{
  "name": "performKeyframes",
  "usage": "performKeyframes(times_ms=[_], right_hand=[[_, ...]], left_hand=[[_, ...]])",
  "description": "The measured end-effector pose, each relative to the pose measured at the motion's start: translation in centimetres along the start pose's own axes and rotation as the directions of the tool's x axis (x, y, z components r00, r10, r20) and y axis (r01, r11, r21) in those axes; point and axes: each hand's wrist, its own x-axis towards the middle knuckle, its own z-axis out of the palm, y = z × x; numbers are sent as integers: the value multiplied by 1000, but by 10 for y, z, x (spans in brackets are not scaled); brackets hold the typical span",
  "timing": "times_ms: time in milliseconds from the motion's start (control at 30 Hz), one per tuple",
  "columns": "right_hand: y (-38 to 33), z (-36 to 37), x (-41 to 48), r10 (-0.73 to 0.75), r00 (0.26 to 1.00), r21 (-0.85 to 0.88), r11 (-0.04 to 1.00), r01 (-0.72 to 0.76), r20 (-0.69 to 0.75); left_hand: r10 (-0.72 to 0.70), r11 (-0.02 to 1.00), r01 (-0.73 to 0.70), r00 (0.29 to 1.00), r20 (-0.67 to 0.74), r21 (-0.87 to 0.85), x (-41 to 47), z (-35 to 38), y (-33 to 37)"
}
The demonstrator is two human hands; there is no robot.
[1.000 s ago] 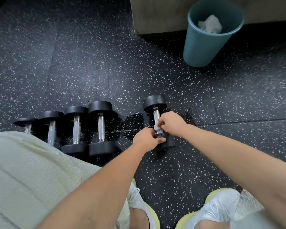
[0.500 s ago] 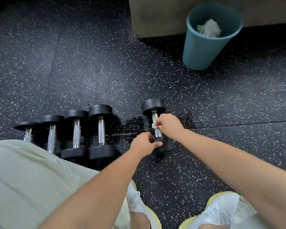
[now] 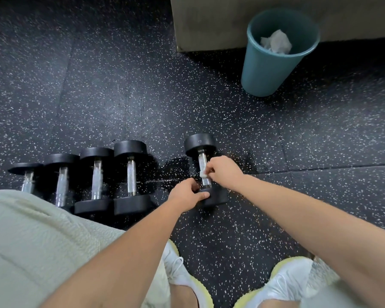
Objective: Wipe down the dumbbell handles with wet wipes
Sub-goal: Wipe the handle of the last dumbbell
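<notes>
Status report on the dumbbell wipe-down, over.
Left hand grips near head of lone dumbbell. Right hand pinches wet wipe on its handle. Nothing in the way; four more dumbbells alongside.

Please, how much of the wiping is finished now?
Done: crumpled white wipes lie in the teal bin, so some wiping seems finished. In hand: the right hand pinches a wipe on the separate dumbbell's handle; the left hand grips its near head. Left: whether the four dumbbells in the row are wiped cannot be told.

Dumbbell handle (image 3: pixel 202 161): bright knurled metal; heads (image 3: pixel 200 141) matt black, rubber-like. Floor (image 3: pixel 120 96): speckled black rubber, wet sheen beside the handle. Bin (image 3: pixel 265 70): smooth teal plastic.
</notes>
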Motion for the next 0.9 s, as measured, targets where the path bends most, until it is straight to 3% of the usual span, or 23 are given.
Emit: performKeyframes(times_ms=[67,200,300,400,533,600,667,733,900], right_hand=[[-1,-7,5,-26,999,-10,1000,26,20],[-13,-5,24,51,991,32,998,-47,-123],[-21,8,24,61,991,-23,998,-64,-117],[-19,13,14,25,999,-14,1000,-25,-26],[-7,0,2,-3,971,112,993,-24,237],[-5,-9,10,15,984,139,989,-40,179],[-7,-15,22,88,996,180,980,-83,-19],[-11,-12,30,138,983,183,976,-115,-121],[-15,12,18,102,995,102,990,-100,-8]], left_hand=[[-1,1000,1,1000,10,-17,0,-1,1],[-7,999,8,1000,24,-41,1,2,2],[2,1000,-3,1000,-24,-23,0,7,2],[16,1000,-16,999,-34,-3,-1,5,1],[28,998,-28,1000,6,48,-5,-4,3],[34,998,-35,999,18,55,-7,-7,3],[39,997,-39,999,2,73,-8,-9,4],[23,998,-22,1000,-19,60,-10,-10,7],[1,997,1,1000,-22,77,-13,-9,13]])
